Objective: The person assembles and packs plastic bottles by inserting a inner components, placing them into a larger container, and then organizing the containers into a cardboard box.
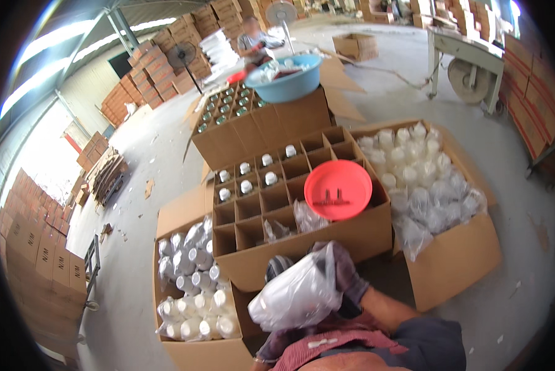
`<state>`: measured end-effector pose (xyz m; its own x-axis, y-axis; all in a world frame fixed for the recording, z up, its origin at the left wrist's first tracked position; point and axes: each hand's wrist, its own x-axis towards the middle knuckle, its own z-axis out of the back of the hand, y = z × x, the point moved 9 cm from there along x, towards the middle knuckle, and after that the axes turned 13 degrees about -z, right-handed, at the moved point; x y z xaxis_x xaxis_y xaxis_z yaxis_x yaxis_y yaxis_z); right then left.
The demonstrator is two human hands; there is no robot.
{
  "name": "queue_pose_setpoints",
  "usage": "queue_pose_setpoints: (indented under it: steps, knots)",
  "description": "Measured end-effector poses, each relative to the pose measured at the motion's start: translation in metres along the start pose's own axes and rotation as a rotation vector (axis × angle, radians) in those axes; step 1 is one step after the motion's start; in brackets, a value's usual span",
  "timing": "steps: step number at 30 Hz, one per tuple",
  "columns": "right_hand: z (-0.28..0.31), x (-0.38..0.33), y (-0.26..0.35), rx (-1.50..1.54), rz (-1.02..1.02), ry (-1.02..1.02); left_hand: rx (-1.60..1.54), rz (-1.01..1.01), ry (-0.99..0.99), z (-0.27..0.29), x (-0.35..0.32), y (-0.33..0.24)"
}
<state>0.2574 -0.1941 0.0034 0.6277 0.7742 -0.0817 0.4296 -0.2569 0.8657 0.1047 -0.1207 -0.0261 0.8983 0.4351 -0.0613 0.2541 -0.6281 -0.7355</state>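
Here, just on the near side of the divided carton [367, 230], a white bundle in clear plastic [296, 297] is lying slantwise. The gloved right hand [348, 272] is gripping its upper right end; the left hand [283, 342] is showing only partly below it, so I can't tell its grip. The bundle is looking fairly light, its film probably slick and crumpling easily: cupping both ends would likely be beating pinching loose plastic.

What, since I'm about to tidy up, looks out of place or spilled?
Scraps on the floor left of the divided box look odd: loose pieces lying apart from any stack, like litter. I see no clear spill.
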Motion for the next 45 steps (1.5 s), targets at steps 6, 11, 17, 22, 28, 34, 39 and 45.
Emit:
queue_pose_setpoints:
  steps: [6,11,17,22,28,34,39,45]
  knots:
    - [-0.044,-0.098,0.119,-0.477,0.363,-0.003,0.073,-0.097,-0.038,-0.004,-0.010,-0.003]
    - [0.001,-0.046,0.017,0.083,-0.123,0.017,0.054,-0.032,-0.200,0.027,-0.035,0.018]
    - [0.009,-0.031,-0.012,1.032,-0.425,0.117,-0.054,0.028,-0.154,0.013,-0.043,0.008]
    - [0.032,-0.013,-0.003,0.469,-0.253,0.124,-0.395,0.227,-0.236,0.013,-0.069,0.031]
    - [0.129,-0.006,0.067,-0.450,-0.146,-0.051,-0.144,-0.059,-0.157,0.003,-0.001,-0.035]
    - [0.302,0.106,0.154,-0.694,-0.069,-0.489,0.294,-0.220,-0.087,0.029,0.110,-0.123]
    - [0.392,0.220,0.118,-1.323,-0.168,-0.548,0.493,-0.278,0.008,-0.014,0.236,-0.153]
    - [0.411,0.290,0.020,-1.735,-0.744,-0.344,0.483,-0.125,0.276,-0.071,0.368,-0.100]
